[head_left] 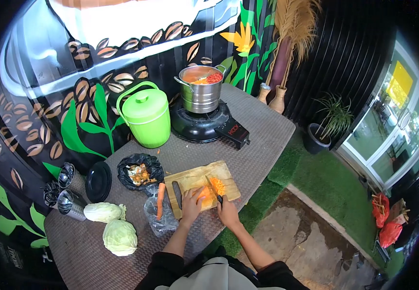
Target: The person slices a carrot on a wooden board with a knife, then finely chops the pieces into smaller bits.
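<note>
A wooden cutting board (200,175) lies near the table's front edge. My right hand (227,212) is closed around the black handle of a knife (213,187), its blade beside orange carrot pieces. My left hand (191,204) rests on the board with bent fingers against a piece of carrot (204,194), left of the blade. Finely chopped carrot (217,185) is heaped on the blade's right side. A dark long object (177,193) lies along the board's left part. Just left of the board, a whole carrot (160,202) lies on a clear plastic bag (153,212).
A steel pot (200,99) with red and orange contents stands on a black stove (197,126). Beside it is a green lidded bucket (146,116). A black scrap bag (133,182), a cabbage (120,238), a longer cabbage (101,212) and metal containers (74,205) are leftward.
</note>
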Demonstrator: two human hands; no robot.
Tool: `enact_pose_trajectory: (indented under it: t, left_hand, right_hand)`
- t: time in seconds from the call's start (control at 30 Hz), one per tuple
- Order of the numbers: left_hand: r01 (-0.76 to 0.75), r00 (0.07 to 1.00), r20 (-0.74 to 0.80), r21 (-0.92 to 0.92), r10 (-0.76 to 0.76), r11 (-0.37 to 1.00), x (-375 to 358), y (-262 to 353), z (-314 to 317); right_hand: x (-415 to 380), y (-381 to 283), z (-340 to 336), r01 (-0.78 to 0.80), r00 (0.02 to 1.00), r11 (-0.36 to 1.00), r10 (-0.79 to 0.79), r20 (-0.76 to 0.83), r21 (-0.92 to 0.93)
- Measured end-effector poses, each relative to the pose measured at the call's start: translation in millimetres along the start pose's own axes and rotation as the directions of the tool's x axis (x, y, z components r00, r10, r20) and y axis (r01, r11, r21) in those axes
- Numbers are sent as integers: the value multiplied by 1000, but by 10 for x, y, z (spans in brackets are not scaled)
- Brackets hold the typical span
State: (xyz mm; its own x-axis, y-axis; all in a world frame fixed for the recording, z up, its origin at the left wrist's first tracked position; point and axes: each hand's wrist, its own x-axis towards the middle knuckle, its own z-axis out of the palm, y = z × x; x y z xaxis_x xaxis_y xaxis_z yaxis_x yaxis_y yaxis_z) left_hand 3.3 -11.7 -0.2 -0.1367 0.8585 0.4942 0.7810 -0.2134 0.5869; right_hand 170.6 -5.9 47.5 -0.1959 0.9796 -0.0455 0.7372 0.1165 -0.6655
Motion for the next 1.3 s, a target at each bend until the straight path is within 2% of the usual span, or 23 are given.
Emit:
enact_pose_trajectory:
  t: [0.2,0.33,0.4,0.53,0.63,0.7,0.73,0.8,0.83,0.9,0.93,1.0,1.03,1.1,1.13,1.2,1.3]
  left_hand:
    - [-16,999,33,74,13,997,18,13,-4]
    - [-19,998,61,104,13,994,29,39,-24]
    - [-47,998,53,115,41,992,12,8,-18]
    - [-37,998,61,97,31,995,-30,-70,33]
    - [-47,998,55,81,43,996,-21,-47,-8]
    - [-64,997,52,112,59,992,-21,-21,-31]
    - [-68,996,57,107,62,992,-16,-16,-31]
    - [-68,997,40,101,64,993,-22,-11,-31]
    - [-68,997,44,97,64,993,-31,-10,-30]
    - [-79,996,41,102,75,992,-30,-21,-30]
    - [-78,996,40,102,74,992,-25,-30,-26]
    - [-79,996,38,89,76,993,-24,-36,-19]
    - [-77,997,39,89,74,993,-22,-36,-18]
    - [-92,995,49,88,88,992,-35,-39,-17]
    - [-92,995,52,91,87,992,-43,-37,-18]
    - [-74,997,44,77,71,994,-28,-34,-16]
    - [-64,997,51,77,60,995,-27,-36,-15]
  right_hand:
    - [70,-63,-72,56,997,998,-55,47,-24]
    - [121,-107,-73,47,996,999,-45,82,-27]
    - [126,-161,-72,11,989,996,3,151,-92]
    - [154,-194,-117,14,991,997,-3,137,-78]
    - [269,-247,-166,44,976,990,-14,215,-135]
    - [343,-425,-318,-78,917,982,138,375,-172]
    - [370,-470,-362,-85,917,981,145,371,-173]
    - [407,-542,-436,63,885,977,40,464,-205]
    - [422,-623,-484,58,884,977,46,464,-207]
    - [474,-778,-561,-111,812,962,231,536,-248]
    - [531,-763,-547,-110,812,962,232,536,-249]
    - [662,-676,-460,-215,745,928,358,562,-305]
    - [707,-634,-416,-216,744,927,359,564,-306]
    - [748,-585,-349,-35,739,947,240,629,-320]
    - [731,-579,-328,-35,738,948,238,631,-316]
    - [688,-585,-286,-121,800,972,215,560,-201]
    - [637,-532,-243,-105,800,972,208,563,-211]
